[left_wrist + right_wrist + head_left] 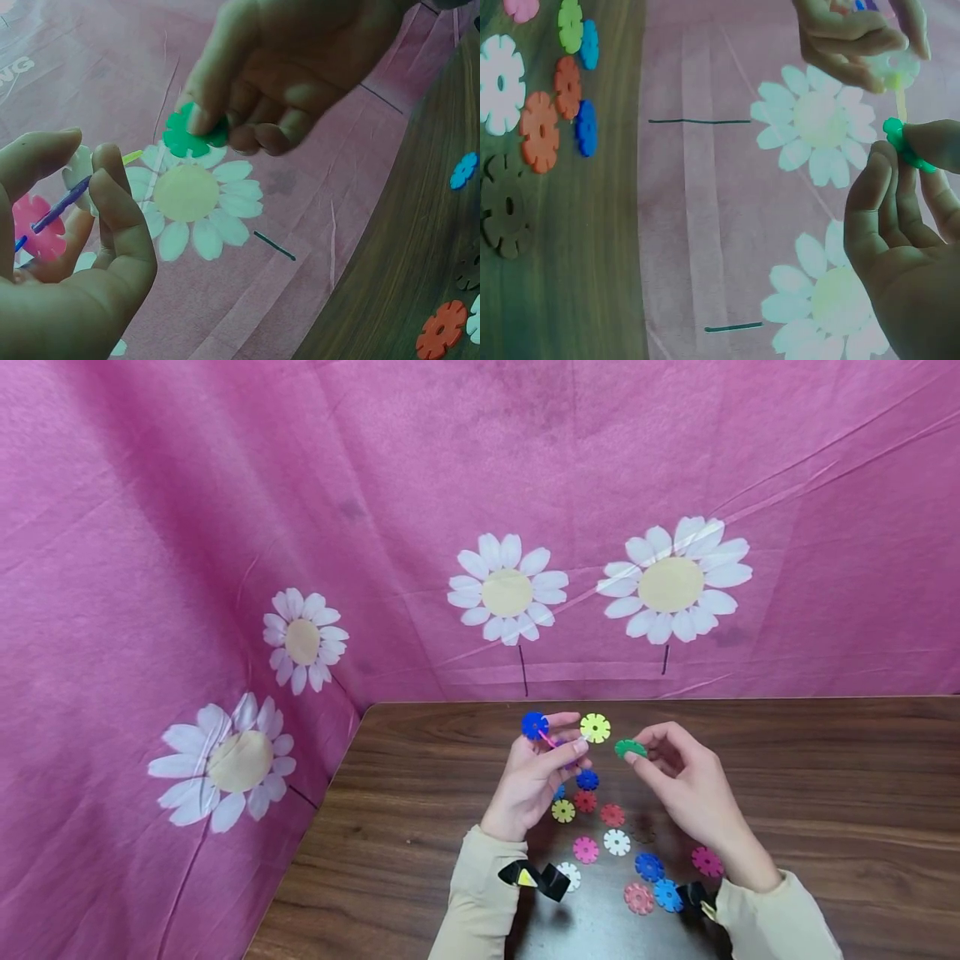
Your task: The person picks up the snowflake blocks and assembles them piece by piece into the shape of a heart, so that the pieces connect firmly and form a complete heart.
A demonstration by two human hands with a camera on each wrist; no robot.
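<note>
My left hand (pixel 531 783) pinches a chain of slotted, flower-shaped plastic discs joined edge to edge. A blue disc (pixel 535 726) forms one end and a yellow disc (pixel 595 728) the other. Between them, in the left wrist view, come a pink disc (pixel 46 241), a purple disc (pixel 61 204) and a white disc (pixel 75 176), the white one between thumb and fingers. To the right, my right hand (pixel 697 785) holds a green slotted disc (pixel 630 748) between thumb and fingertips. In the head view, the green disc is level with the yellow end, a small gap apart.
Several loose discs lie on the brown wooden table (pixel 405 827) below the hands, among them a red disc (pixel 612 815), a white disc (pixel 617 842) and a brown disc (pixel 506 206). A pink cloth (pixel 405 485) with daisies hangs behind the table and along its left side.
</note>
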